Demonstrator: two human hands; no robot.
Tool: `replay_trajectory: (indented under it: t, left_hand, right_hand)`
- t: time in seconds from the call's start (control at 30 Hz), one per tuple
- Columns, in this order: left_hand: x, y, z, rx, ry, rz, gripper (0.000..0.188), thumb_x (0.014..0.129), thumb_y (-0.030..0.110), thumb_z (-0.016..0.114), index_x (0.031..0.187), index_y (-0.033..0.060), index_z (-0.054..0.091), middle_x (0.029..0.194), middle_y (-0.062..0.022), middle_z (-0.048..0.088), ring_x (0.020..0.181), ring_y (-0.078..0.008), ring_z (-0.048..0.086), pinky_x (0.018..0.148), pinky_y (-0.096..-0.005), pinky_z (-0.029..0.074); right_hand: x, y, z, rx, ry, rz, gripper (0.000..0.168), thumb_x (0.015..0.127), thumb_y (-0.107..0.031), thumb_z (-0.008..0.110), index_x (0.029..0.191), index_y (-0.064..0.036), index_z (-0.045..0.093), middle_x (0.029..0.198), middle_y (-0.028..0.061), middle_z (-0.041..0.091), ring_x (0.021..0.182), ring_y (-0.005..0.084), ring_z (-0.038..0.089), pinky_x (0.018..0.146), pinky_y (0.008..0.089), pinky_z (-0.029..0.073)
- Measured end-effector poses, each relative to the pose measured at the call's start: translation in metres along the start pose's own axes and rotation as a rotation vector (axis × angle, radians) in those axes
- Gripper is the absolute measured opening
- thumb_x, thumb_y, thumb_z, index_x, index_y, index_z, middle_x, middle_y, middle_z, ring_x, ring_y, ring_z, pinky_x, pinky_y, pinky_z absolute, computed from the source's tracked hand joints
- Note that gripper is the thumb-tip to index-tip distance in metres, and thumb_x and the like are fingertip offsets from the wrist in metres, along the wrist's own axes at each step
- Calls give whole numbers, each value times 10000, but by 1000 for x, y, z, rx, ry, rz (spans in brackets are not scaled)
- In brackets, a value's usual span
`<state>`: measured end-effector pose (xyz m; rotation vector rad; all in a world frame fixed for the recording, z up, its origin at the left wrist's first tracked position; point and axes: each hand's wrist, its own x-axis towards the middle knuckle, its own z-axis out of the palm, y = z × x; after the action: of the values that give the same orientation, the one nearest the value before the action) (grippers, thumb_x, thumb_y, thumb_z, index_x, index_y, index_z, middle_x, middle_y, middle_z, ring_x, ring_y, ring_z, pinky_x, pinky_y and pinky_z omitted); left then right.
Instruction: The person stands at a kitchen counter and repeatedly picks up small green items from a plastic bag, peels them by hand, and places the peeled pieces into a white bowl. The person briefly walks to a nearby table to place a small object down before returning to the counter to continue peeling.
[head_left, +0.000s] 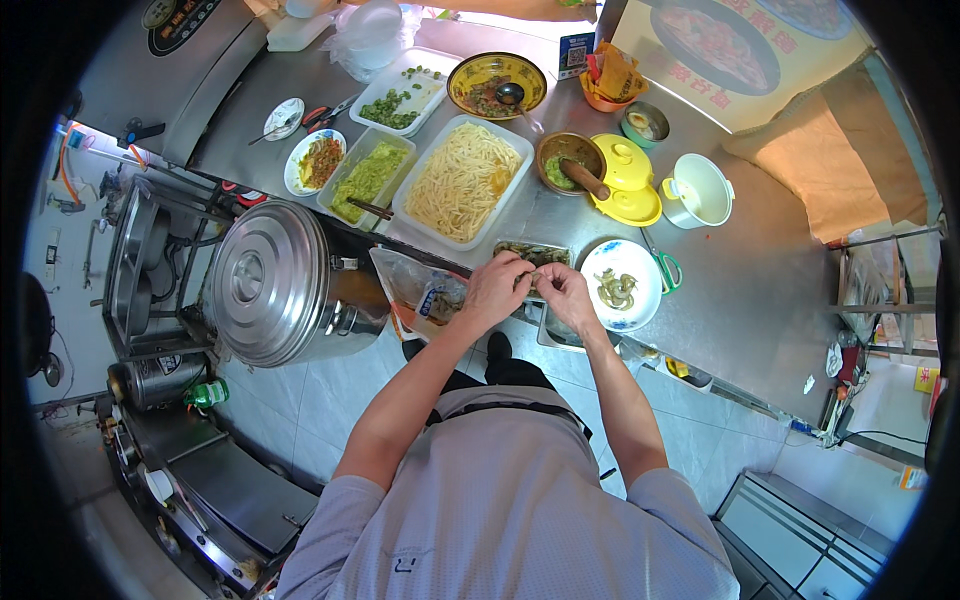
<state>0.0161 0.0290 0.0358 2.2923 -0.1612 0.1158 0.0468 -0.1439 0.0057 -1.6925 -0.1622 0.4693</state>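
My left hand (496, 286) and my right hand (567, 297) meet fingertip to fingertip, pinching a small greyish shrimp (534, 277) mostly hidden by the fingers. Just beneath them, a clear shallow tray (571, 253) of dark, wet pieces sits at the counter's front edge, partly covered by my hands. To the right of my right hand stands a white bowl with a blue pattern (643, 309), and several raw grey shrimp (616, 289) lie in it. Below and left of my left hand is an open plastic bag (409, 271) with greyish contents.
Behind my hands stand a tub of noodles (463, 180), a tub of green mash (375, 174) and a wooden mortar (551, 142) with its pestle (585, 178). Green-handled scissors (670, 271) lie beside the bowl. A large lidded steel pot (266, 281) is at left.
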Motion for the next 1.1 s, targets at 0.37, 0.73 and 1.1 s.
replay_trajectory:
  t: [0.37, 0.73, 1.1]
  left_hand:
    - [1, -4, 3, -283, -15, -304, 171, 834, 164, 617, 942, 43, 672, 876, -99, 672, 787, -249, 637, 708, -354, 492]
    - [-2, -10, 5, -471, -141, -387, 258, 887, 225, 633, 1009, -1, 657, 832, -34, 643, 743, -94, 552, 665, -255, 457]
    - [-8, -17, 28, -542, 54, -445, 287, 861, 270, 586, 929, -2, 646, 766, -120, 653, 698, -227, 606, 647, -347, 465]
  right_hand:
    - [-5, -3, 8, 140, 53, 7, 121, 912, -97, 623, 967, 3, 664, 767, -28, 608, 678, 40, 497, 617, 203, 425]
    - [-14, -4, 23, 379, 199, 175, 187, 923, -148, 639, 1046, -16, 691, 809, -12, 653, 676, 50, 520, 608, 205, 425]
    - [-14, -2, 31, 329, 262, 99, 122, 911, -106, 642, 987, -15, 670, 768, -29, 616, 641, 42, 483, 573, 198, 402]
